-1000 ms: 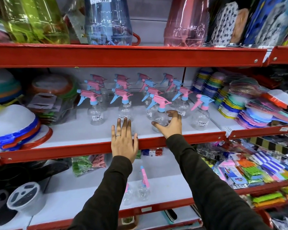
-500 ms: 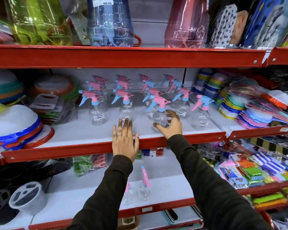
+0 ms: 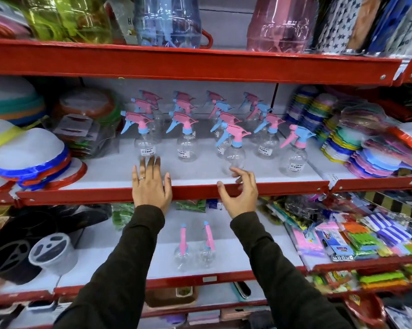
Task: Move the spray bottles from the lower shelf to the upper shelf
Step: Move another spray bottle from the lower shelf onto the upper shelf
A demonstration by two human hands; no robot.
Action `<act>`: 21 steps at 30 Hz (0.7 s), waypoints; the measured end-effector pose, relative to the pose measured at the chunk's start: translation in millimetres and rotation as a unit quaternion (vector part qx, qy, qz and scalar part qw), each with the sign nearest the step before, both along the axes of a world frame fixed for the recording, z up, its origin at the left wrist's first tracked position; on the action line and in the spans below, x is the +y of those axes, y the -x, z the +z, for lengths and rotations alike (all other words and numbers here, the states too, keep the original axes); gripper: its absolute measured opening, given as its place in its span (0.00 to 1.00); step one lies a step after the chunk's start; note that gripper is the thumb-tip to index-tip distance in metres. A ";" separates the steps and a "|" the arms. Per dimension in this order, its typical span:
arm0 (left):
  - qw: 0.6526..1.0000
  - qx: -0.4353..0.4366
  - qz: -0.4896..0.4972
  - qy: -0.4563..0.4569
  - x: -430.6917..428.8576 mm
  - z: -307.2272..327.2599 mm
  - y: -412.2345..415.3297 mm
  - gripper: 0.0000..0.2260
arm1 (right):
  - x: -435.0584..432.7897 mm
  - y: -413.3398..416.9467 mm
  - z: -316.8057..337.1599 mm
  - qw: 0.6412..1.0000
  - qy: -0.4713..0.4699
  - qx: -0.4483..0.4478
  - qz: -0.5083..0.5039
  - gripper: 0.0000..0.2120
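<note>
In the head view, the upper shelf (image 3: 86,179) with its red front lip is being taken as the landmark. Rows of clear spray bottles with pink and blue trigger heads are being carried on it, and the nearest spray bottle (image 3: 233,150) is standing at the front of the group, close to the lip. The right hand (image 3: 241,195) is being held in front of the lip just below that bottle, its grip open, fingers spread and slightly curled, nothing being gripped; the fingertips (image 3: 235,172) are seen just in front of the bottle's base, and whether they are touching it cannot be told. The left hand (image 3: 151,188) is being laid flat over the lip to the left of that, grip open with fingers straight, a ring being worn on one finger; its fingertips are lying just below the front-left bottle (image 3: 144,141). On the lower shelf (image 3: 129,260), beneath the landmark, two spray bottles (image 3: 194,248) are standing side by side between the two dark sleeves, well below both hands and being touched by neither.
</note>
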State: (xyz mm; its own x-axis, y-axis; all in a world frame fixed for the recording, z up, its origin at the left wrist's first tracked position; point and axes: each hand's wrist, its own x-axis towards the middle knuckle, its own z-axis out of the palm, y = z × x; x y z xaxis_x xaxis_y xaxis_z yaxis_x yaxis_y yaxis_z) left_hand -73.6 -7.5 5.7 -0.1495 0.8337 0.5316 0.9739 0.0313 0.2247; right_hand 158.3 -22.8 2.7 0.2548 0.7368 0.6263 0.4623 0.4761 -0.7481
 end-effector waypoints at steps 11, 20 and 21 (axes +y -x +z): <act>0.999 0.029 0.009 0.030 3.9 -3.9 25.2 0.29 | -50.9 10.2 -117.2 0.969 0.238 0.016 0.056 0.24; 0.998 0.052 0.028 0.021 12.7 -8.1 25.6 0.28 | -46.2 20.2 -190.4 0.844 0.531 -0.063 0.050 0.42; 0.998 0.054 0.030 0.021 13.2 -8.4 25.7 0.28 | -43.3 23.3 -193.6 0.841 0.535 -0.054 0.053 0.42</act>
State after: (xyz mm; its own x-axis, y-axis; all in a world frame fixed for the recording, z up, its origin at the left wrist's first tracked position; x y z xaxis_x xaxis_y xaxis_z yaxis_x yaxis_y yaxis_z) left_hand -99.4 5.7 -2.8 -0.1435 0.8466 0.5125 0.9885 0.0974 0.1159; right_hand 135.0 -66.1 -190.9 0.1358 0.9085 -0.3951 0.5516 -0.4006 -0.7316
